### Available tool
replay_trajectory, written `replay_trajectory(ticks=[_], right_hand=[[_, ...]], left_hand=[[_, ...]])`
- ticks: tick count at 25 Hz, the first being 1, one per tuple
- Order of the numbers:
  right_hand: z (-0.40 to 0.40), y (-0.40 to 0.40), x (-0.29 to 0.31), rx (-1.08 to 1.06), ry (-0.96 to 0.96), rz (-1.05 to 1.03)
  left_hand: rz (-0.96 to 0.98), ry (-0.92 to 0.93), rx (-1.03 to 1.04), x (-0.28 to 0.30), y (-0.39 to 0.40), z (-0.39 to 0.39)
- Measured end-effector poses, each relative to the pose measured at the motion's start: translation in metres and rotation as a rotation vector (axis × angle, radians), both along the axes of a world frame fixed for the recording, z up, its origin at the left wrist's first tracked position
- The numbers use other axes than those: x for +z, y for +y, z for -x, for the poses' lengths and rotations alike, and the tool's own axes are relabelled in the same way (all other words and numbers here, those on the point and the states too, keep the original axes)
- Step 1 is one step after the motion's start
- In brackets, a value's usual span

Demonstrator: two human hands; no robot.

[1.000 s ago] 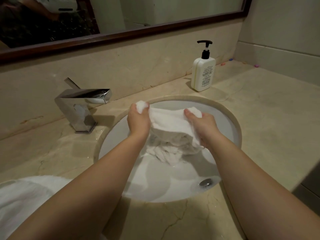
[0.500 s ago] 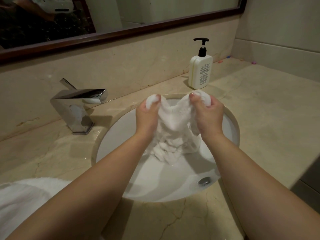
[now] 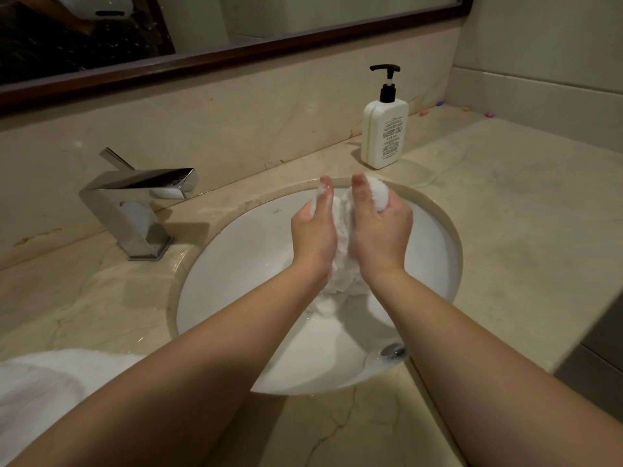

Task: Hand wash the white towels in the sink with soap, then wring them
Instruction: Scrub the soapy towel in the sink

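A wet white towel is bunched between both hands above the white oval sink. My left hand grips its left side, thumb up. My right hand grips the right side, with a wad of towel bulging out past the fingers. The two hands are pressed close together, and the towel's lower end hangs down into the basin. A white soap pump bottle with a black pump stands on the counter behind the sink.
A chrome faucet sits left of the basin. The drain is at the near right of the bowl. Another white towel lies on the marble counter at the lower left. A framed mirror runs along the wall.
My hands have drawn together, from spread apart to nearly touching, bunching the towel between them. The towel's stretched middle has folded up.
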State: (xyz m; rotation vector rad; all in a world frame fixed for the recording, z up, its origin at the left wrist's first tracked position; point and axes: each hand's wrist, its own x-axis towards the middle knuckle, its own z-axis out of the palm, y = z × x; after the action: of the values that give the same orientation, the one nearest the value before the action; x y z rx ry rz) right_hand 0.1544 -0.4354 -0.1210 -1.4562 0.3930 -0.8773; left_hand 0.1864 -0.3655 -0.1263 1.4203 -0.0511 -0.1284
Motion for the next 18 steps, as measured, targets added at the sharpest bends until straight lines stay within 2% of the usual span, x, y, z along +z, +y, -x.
replay_trajectory(ticks=[3, 5, 8, 11, 13, 15, 16, 18], right_hand=[[-0.003, -0.001, 0.003, 0.007, -0.020, -0.051], [-0.002, 0.002, -0.001, 0.080, 0.013, -0.005], [-0.002, 0.007, -0.001, 0.117, 0.183, 0.155], [-0.005, 0.003, 0.007, 0.034, 0.333, 0.148], [-0.003, 0.010, 0.002, 0.112, 0.353, 0.163], [-0.001, 0.017, -0.006, 0.207, 0.373, 0.264], [-0.004, 0.014, -0.007, 0.197, 0.386, 0.285], [-0.012, 0.004, -0.006, 0.103, 0.395, 0.198]], left_hand=[[-0.069, -0.042, 0.077, 0.000, 0.001, -0.003], [-0.024, 0.078, 0.087, -0.002, 0.003, -0.007], [0.107, 0.289, -0.099, -0.008, 0.000, -0.008], [0.027, 0.247, -0.091, -0.009, -0.007, -0.002], [0.052, 0.265, 0.000, -0.011, -0.002, -0.009], [0.120, 0.341, 0.014, -0.017, 0.004, -0.016], [0.141, 0.366, 0.011, -0.016, 0.005, -0.016], [0.096, 0.370, -0.044, -0.014, 0.002, -0.012]])
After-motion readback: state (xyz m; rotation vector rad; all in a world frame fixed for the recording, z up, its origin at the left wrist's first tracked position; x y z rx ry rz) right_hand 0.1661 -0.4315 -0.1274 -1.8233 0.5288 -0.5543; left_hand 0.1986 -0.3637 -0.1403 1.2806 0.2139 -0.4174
